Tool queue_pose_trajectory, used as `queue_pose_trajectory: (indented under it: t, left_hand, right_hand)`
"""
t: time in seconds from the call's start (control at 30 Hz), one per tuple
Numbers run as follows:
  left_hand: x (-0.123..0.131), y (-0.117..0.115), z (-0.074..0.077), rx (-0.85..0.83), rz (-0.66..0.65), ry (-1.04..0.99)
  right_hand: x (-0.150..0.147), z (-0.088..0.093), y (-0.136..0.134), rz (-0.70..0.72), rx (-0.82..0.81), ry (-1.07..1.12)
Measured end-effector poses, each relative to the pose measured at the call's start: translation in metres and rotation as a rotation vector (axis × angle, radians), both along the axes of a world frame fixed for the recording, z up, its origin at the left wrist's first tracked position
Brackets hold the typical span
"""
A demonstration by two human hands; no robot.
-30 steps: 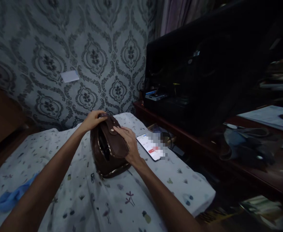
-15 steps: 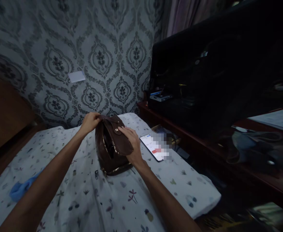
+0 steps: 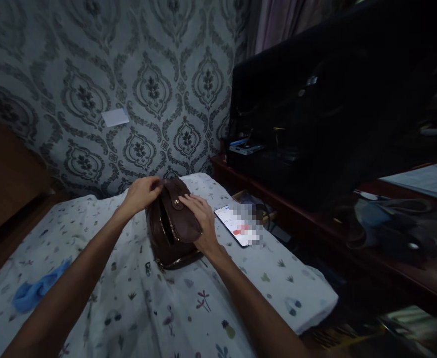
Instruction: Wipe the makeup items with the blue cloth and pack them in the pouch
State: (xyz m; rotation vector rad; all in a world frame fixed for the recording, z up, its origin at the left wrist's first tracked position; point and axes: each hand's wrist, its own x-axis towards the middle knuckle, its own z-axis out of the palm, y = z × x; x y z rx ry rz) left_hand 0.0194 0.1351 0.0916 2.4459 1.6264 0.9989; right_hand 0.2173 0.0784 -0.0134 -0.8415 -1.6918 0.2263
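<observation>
A dark brown bag (image 3: 183,221) with gold-coloured zips and a round clasp rests on the patterned white sheet (image 3: 129,303). One zipped opening along its left side gapes a little. At the bag's top left corner, my left hand (image 3: 142,193) pinches the edge, thumb and fingers closed on it. Across the bag's right side lies my right hand (image 3: 202,219), fingers stretched out over the flap near the clasp. Its thumb is hidden. To the right of the bag lies a phone (image 3: 231,226) with a lit screen.
A blue cloth (image 3: 35,293) lies on the sheet at the left. Beyond the bed's right side stand a dark red cabinet (image 3: 251,181) and a large black screen (image 3: 315,119). Papers (image 3: 425,179) lie at the far right. A wooden board (image 3: 9,184) rises at the left.
My left hand has shifted slightly right along the bag's top edge. The flap sits a little further left, and the side opening looks narrower. The view has moved slightly.
</observation>
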Motion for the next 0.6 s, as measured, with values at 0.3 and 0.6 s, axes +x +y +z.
queue_pose_trajectory:
  t: [0.3, 0.6]
  left_hand:
    - [0.028, 0.007, -0.019, -0.031, -0.125, -0.199]
    - [0.019, 0.004, -0.057, 0.024, -0.043, -0.65]
  right_hand:
    - [0.008, 0.003, 0.008, 0.075, -0.089, 0.009]
    - [0.003, 0.007, 0.016, 0.162, -0.229, -0.071]
